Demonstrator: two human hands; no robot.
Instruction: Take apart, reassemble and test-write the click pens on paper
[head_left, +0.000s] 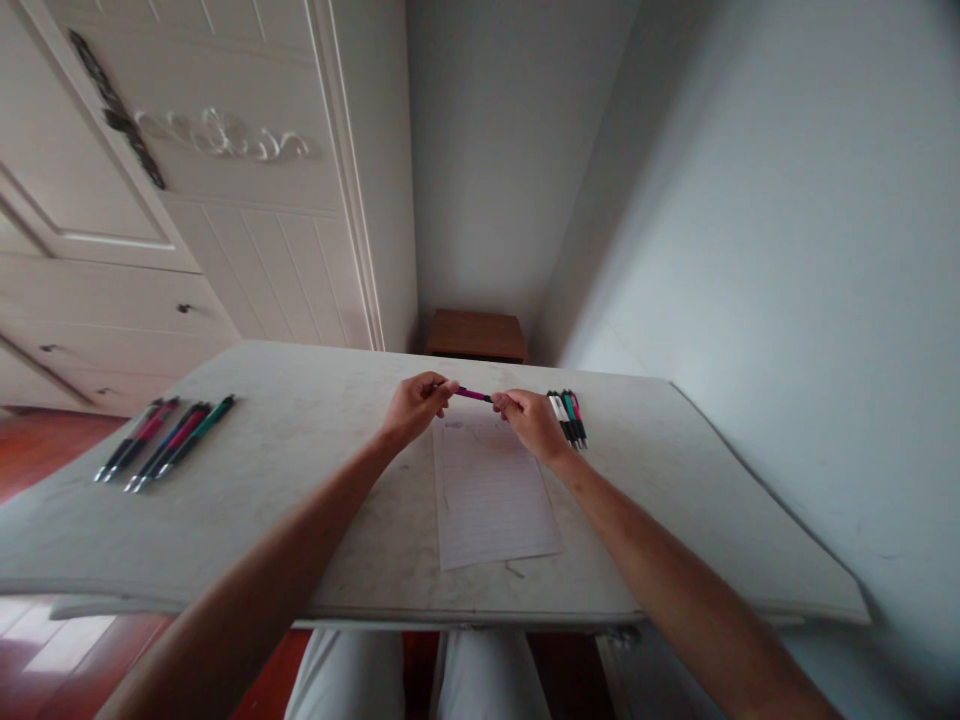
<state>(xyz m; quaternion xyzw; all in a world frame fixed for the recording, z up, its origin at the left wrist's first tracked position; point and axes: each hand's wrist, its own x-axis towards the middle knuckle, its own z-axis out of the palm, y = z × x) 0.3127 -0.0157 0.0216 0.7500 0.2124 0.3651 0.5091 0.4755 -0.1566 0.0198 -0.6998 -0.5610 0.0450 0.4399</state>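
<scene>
A pink-purple pen (474, 394) with dark ends is held level above the top of a sheet of lined paper (495, 500). My left hand (417, 405) pinches its left end between thumb and fingers. At the other end, my right hand (529, 418) grips the dark grip section, so both hands are closed on the same pen. The fingers cover both tips of it. Just right of my right hand lies a row of several pens (568, 418) with white, green and pink barrels.
Another group of several pens (165, 440), pink, blue and green, lies on the left of the white table (322, 400). A brown wooden box-like piece (478, 332) stands beyond the far edge. A white cabinet (277, 240) is at the left, a wall (787, 250) at the right.
</scene>
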